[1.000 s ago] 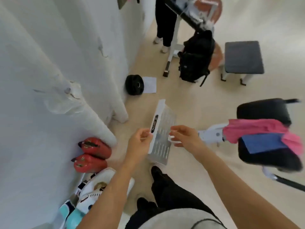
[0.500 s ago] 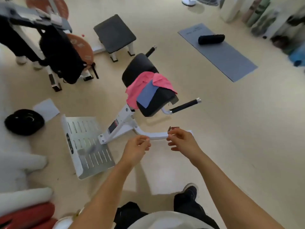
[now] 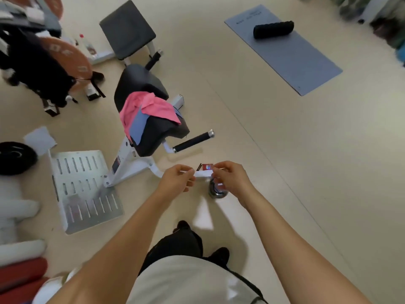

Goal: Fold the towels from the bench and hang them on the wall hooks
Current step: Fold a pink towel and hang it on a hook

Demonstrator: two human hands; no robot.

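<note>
Towels, a crumpled pink cloth (image 3: 151,106) over a flat blue one (image 3: 137,126), lie unfolded on the black padded counter (image 3: 153,132), so folding and hanging are judged wholly undone. The left hand (image 3: 178,179) and right hand (image 3: 232,178), well short of the towels, hang with fingers curled, but whether they pinch anything cannot be told.

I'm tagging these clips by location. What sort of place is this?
Most likely a small gym or workout room: a padded bench with towels draped over it, a weight plate on the floor, and an exercise mat with a foam roller on it.
</note>
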